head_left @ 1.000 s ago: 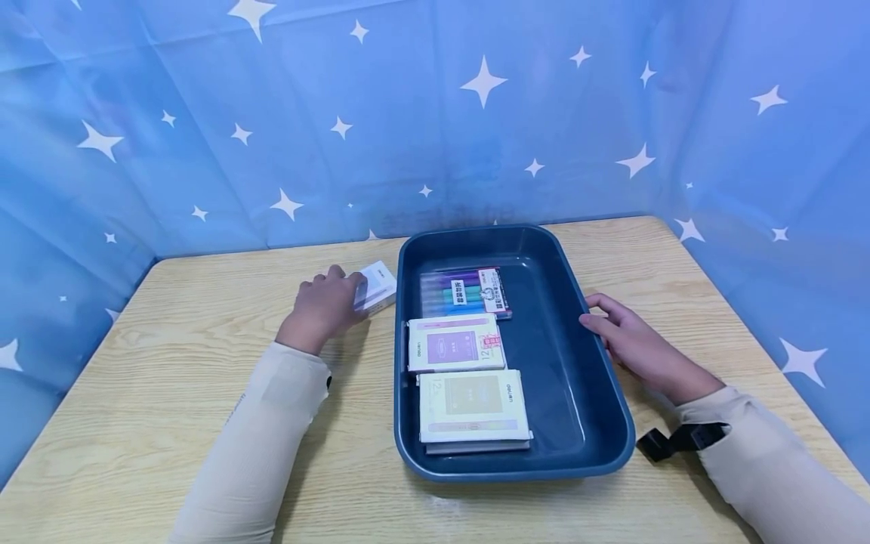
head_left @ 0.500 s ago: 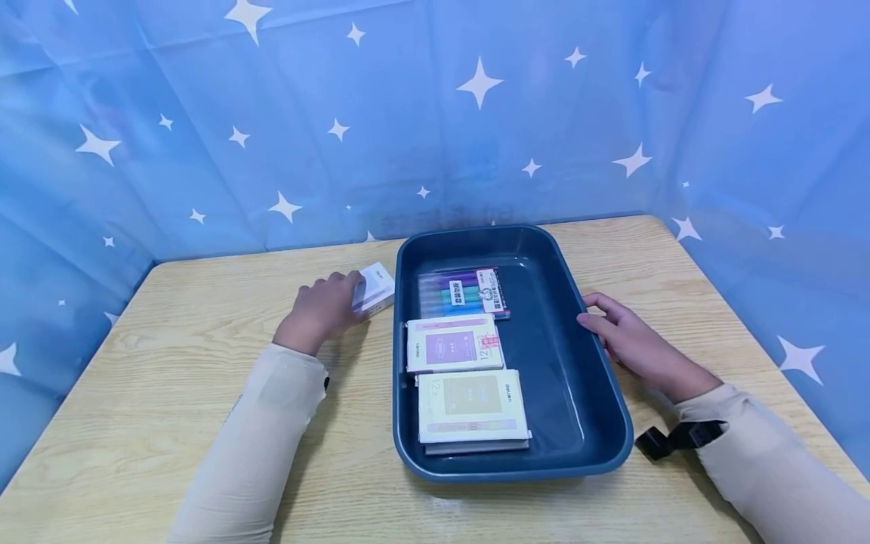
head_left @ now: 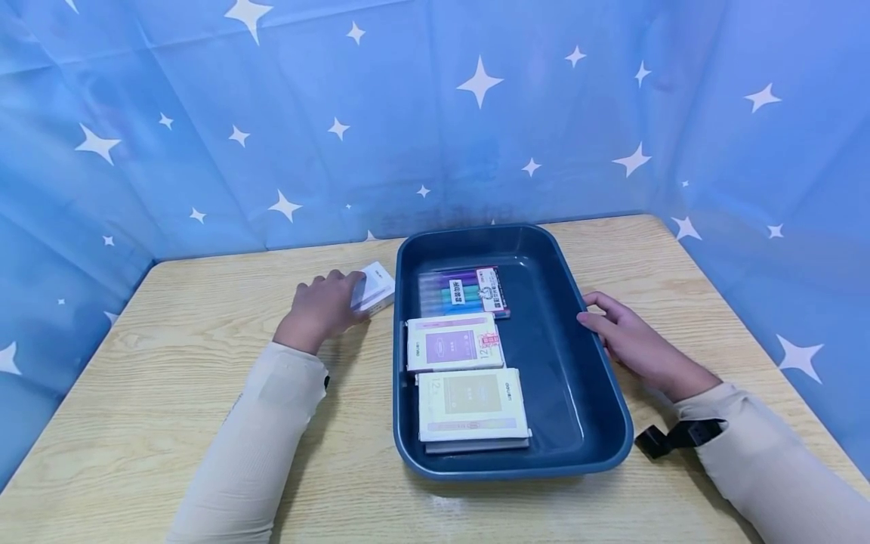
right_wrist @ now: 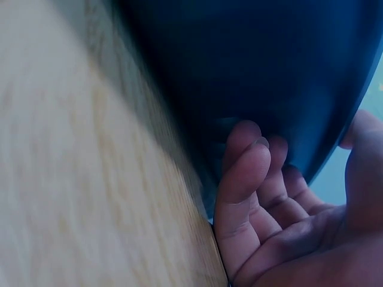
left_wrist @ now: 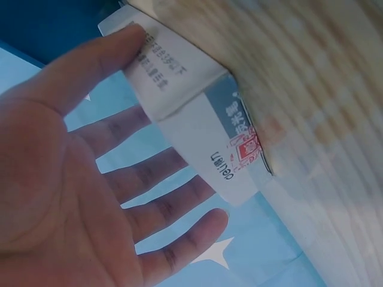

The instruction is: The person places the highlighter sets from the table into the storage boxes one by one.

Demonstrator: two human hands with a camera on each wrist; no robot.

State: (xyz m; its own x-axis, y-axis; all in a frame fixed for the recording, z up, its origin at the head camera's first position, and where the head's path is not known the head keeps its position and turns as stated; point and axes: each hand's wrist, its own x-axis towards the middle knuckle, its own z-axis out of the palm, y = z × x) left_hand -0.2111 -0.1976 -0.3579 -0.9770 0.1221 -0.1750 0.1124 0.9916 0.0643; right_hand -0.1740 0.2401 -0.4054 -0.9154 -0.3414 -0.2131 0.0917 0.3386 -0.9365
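My left hand [head_left: 325, 306] holds a small white cardboard box [head_left: 376, 287] on the table, just left of the tray. In the left wrist view, its thumb lies on one side of the box [left_wrist: 179, 84] and the fingers reach along the other; printed text and a red mark show. My right hand [head_left: 628, 340] grips the right rim of the dark blue tray [head_left: 601, 393]. In the right wrist view, its curled fingers [right_wrist: 242, 179] rest against the tray's outer wall, with the thumb at the rim.
Along the tray's left side lie a clear pack of coloured pens [head_left: 465, 293], a white and purple box [head_left: 454, 344] and a white and yellow box [head_left: 472, 404] with another beneath it. A blue star-patterned curtain [head_left: 408, 113] hangs behind the wooden table [head_left: 190, 363].
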